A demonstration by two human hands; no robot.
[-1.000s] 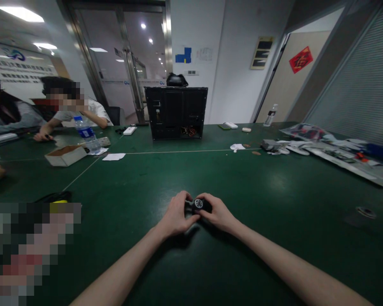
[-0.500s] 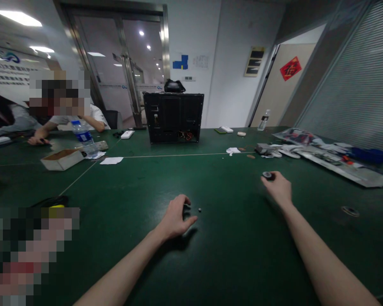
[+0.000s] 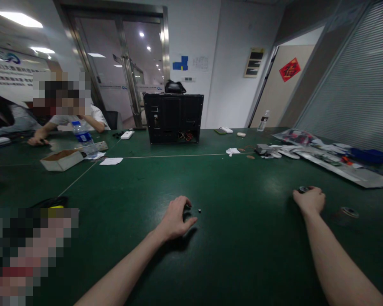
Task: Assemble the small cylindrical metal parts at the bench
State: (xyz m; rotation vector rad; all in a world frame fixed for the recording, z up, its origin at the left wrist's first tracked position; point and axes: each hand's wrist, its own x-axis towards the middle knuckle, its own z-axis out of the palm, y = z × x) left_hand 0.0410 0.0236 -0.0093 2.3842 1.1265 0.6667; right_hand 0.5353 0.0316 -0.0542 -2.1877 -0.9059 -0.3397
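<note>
My left hand (image 3: pixel 178 219) hovers low over the green table (image 3: pixel 230 263), thumb and fingers apart with nothing between them. Just right of its fingertips lies a tiny metal piece, like a nut (image 3: pixel 199 210). Over at the right, my right hand (image 3: pixel 312 199) is closed on a small dark round object with a pale grey top (image 3: pixel 302 190); its exact kind cannot be made out. Beyond that hand, to the right, stands a see-through round item with a ringed top (image 3: pixel 347 213), blurred against the table.
A black box-shaped case (image 3: pixel 175 117) stands at the back. An open carton (image 3: pixel 62 160), a water bottle (image 3: pixel 84 138) and paper (image 3: pixel 111 161) are at the left. Boards and bags (image 3: pixel 335 163) lie at the right. A person (image 3: pixel 94 119) sits at the far left.
My right hand has moved right and nearer to me, carrying the dark round object towards the see-through item. My left hand and the tiny metal piece stay in place.
</note>
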